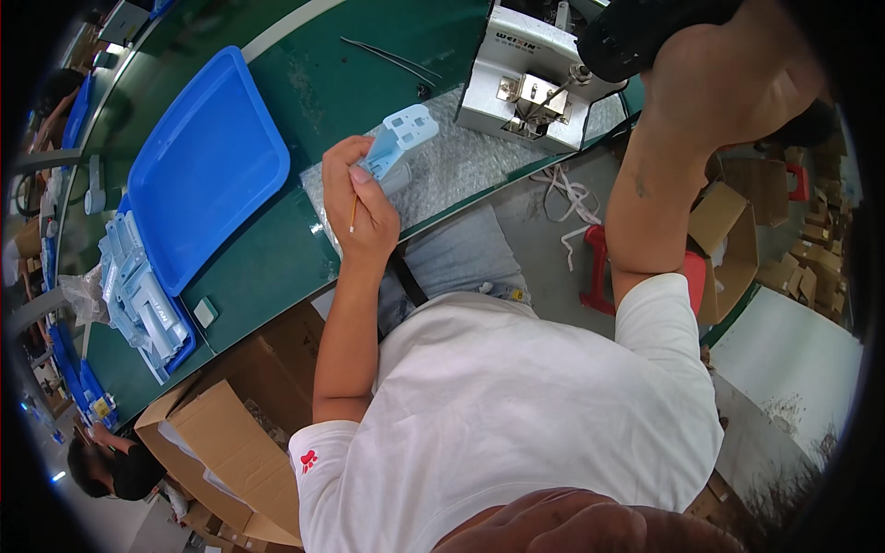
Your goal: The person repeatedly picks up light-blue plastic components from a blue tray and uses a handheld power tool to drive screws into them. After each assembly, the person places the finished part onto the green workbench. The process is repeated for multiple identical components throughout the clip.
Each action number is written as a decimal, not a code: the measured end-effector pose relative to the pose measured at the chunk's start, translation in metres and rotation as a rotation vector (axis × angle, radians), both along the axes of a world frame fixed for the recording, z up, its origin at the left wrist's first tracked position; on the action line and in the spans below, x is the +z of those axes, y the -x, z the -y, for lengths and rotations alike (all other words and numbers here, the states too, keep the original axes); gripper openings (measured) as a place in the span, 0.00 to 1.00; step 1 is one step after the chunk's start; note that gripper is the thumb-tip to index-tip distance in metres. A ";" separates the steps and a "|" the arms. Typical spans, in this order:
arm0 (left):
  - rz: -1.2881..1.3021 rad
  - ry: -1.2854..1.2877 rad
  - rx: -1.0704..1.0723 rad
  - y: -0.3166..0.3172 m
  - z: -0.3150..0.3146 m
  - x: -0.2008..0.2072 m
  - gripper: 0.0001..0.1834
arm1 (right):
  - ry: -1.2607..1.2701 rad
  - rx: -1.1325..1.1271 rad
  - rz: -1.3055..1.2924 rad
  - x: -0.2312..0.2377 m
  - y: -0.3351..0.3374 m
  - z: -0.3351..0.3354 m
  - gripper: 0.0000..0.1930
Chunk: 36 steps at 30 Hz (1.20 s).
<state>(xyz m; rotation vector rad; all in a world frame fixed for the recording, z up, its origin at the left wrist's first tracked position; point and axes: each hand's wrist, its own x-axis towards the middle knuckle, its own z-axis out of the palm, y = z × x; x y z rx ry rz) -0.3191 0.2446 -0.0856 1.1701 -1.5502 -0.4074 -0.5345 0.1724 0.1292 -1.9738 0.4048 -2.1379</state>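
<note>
My left hand (364, 198) is closed round a light blue plastic housing (406, 132) with square cut-outs at its upper end. A thin orange wire (354, 212) with a small pale tip hangs across the fingers. My right hand (728, 78) grips a black power screwdriver (636, 39) at the upper right; its far side is hidden by the wrist. The driver's bit reaches down to the metal pick-up part of a silver box-shaped screw feeder (516, 64). Whether a screw sits on the bit is too small to tell.
Bubble wrap (442, 170) covers part of the green table (309, 78). An angled blue tray (207, 166) stands left, beside stacked light blue parts (143, 295). Dark cable ties (392, 57) lie behind. Cardboard boxes (235, 442) and a red stool (599, 272) are below. Other people work far left.
</note>
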 end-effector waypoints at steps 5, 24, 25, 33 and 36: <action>0.016 -0.015 0.030 -0.001 -0.003 0.003 0.14 | -0.093 -0.056 0.081 -0.008 0.000 0.000 0.22; -0.023 0.041 0.000 -0.005 -0.002 0.012 0.11 | -0.241 -0.038 0.096 -0.013 0.010 -0.005 0.24; -0.022 0.042 -0.007 -0.005 -0.002 0.011 0.11 | -0.246 -0.044 0.092 -0.012 0.013 -0.005 0.24; 0.014 -0.010 0.020 -0.003 -0.004 0.002 0.16 | -0.099 -0.135 0.175 -0.004 0.008 0.001 0.24; 0.006 0.010 0.010 -0.001 -0.002 0.002 0.16 | -0.103 -0.222 0.265 0.003 -0.007 -0.002 0.20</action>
